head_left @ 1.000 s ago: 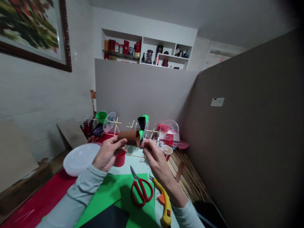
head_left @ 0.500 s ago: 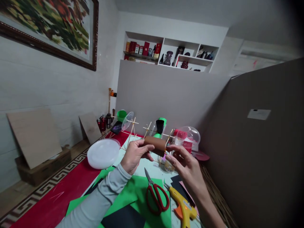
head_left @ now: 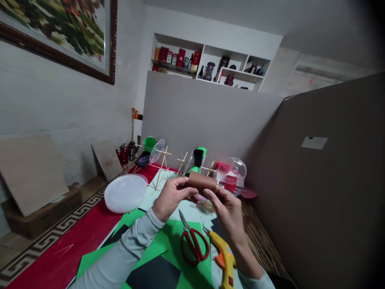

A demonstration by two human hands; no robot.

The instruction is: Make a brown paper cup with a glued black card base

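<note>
A brown paper tube point(head_left: 201, 181) is held level above the table between both hands. My left hand point(head_left: 172, 196) pinches its left end, thumb below and fingers behind. At the right end, my right hand point(head_left: 225, 204) grips it with the thumb on the near side; the fingers behind are partly hidden. Below the hands, scissors with red handles point(head_left: 195, 245) lie on green paper point(head_left: 162, 243). A yellow glue gun point(head_left: 224, 257) rests to their right, under my right forearm. A dark paper sheet point(head_left: 154, 273) lies nearest me.
Stick frames point(head_left: 163, 168) stand behind the hands. A white plastic lid point(head_left: 126, 193) lies left on the red cloth point(head_left: 72, 245). Farther back are a black cup point(head_left: 198, 157), a green cup point(head_left: 149, 143) and a clear dome point(head_left: 236, 168). A grey panel point(head_left: 325, 180) borders the right.
My right hand has closed in on the tube's right end and now grips it, where before its fingertips were just beyond that end. The view has shifted slightly to the right.
</note>
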